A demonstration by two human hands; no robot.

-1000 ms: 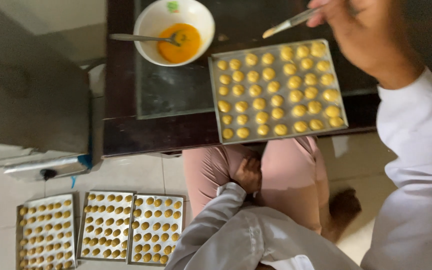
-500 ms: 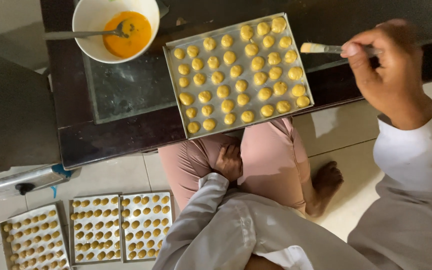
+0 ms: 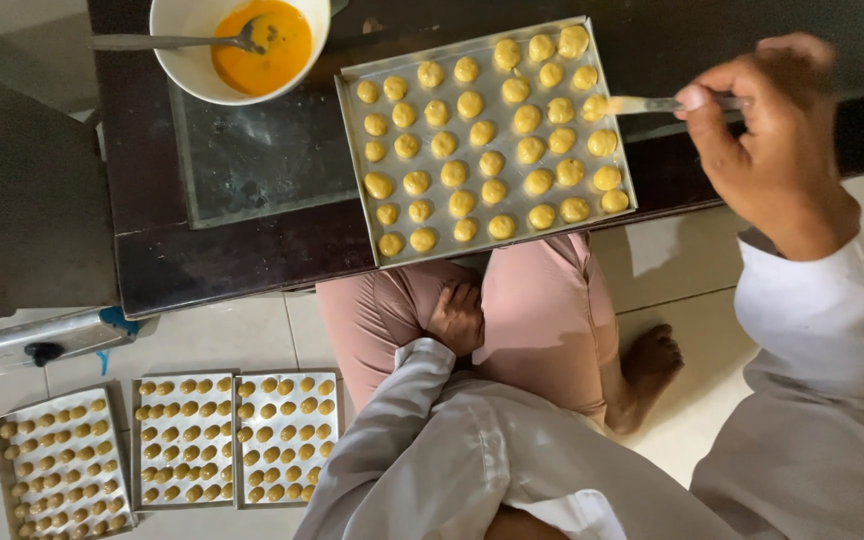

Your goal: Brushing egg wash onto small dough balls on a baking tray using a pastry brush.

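The fingers (image 3: 712, 100) of our right hand (image 3: 772, 150) pinch the handle of a small pastry brush (image 3: 642, 103), whose tip rests at the right edge of the baking tray (image 3: 352, 150), just touching a dough ball (image 3: 595, 107) in the outer column. Our left hand (image 3: 457, 315) lies idle on our thigh, its fingers loosely curled and holding nothing. We judge that we are glazing the dough balls one by one, and the next stroke calls for a light dab on a neighbouring ball, with a reload from the bowl when the bristles run dry. The tray sits on the dark desk (image 3: 212, 260) and carries rows of small yellow dough balls. The white bowl (image 3: 187, 60) beside it holds orange beaten egg (image 3: 262, 45) and a spoon (image 3: 162, 42). On the tiled floor (image 3: 692, 400), three more trays (image 3: 182, 440) lie side by side, each filled with similar pieces.
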